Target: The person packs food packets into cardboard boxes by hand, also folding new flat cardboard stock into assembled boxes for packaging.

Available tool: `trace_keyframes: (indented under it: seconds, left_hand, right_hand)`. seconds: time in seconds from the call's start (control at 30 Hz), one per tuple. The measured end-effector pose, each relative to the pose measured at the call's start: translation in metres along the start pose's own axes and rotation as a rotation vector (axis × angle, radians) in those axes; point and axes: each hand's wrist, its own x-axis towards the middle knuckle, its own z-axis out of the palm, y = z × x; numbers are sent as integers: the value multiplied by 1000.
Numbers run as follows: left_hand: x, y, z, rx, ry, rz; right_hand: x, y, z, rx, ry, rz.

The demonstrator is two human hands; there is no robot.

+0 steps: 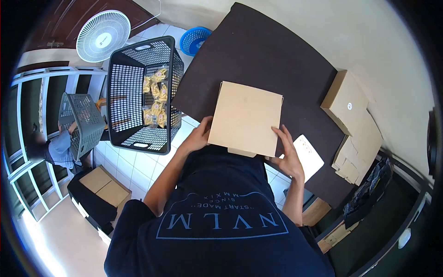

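Observation:
A flat, square brown cardboard box [247, 117] lies at the near edge of the dark table, its top closed and a small flap sticking out at the edge by my body. At the box's left lower corner is my left hand [199, 136], its fingers partly hidden by the box edge. My right hand [290, 157] is at the right lower corner, fingers spread, with fingertips on the lid's edge. Just right of that hand lies a white sheet [308, 157] with small marks, partly covered by the hand.
Left of the dark table [272, 51] stands a black basket [125, 99] holding yellow packets [155, 94]. A blue basket [188, 42] and a white fan [103, 40] are behind. Cardboard boxes [346, 104] line the right side. A person [62, 147] holds a grey basket [85, 122] far left.

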Motion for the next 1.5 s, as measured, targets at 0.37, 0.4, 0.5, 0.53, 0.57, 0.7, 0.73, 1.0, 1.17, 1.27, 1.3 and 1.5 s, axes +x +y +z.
trace_keyframes:
  seconds: [0.37,0.4,0.5,0.53,0.57,0.7,0.73,1.0,1.17,1.27,1.3,1.5]
  left_hand:
    - [64,21,-22,-333,44,-13]
    - [74,26,-29,-298,49,15]
    - [87,48,-53,-180,39,-20]
    - [88,54,-62,-72,23,-15]
    - [85,59,-66,-75,31,-19]
    - [76,75,-64,-231,-8,91]
    - [77,71,-60,-180,-5,161]
    - [70,53,-36,-79,116,324]
    - [66,54,-27,-15,214,313]
    - [64,53,-20,15,261,323]
    - [63,52,-19,23,274,319]
    - [63,41,-13,69,309,329]
  right_hand:
    - [86,9,13,-61,316,-346]
    - [98,3,11,-89,328,-348]
    - [109,-22,11,-175,340,-306]
    - [111,-31,11,-229,355,-269]
    - [110,-39,10,-229,346,-272]
    - [105,-49,14,-344,311,-319]
    - [103,-50,16,-356,309,-388]
    - [107,-35,45,-479,414,-448]
    - [105,-38,46,-448,473,-498]
    - [106,-33,49,-471,466,-503]
    - [106,-32,50,-471,468,-503]
    - [107,-23,57,-499,468,-502]
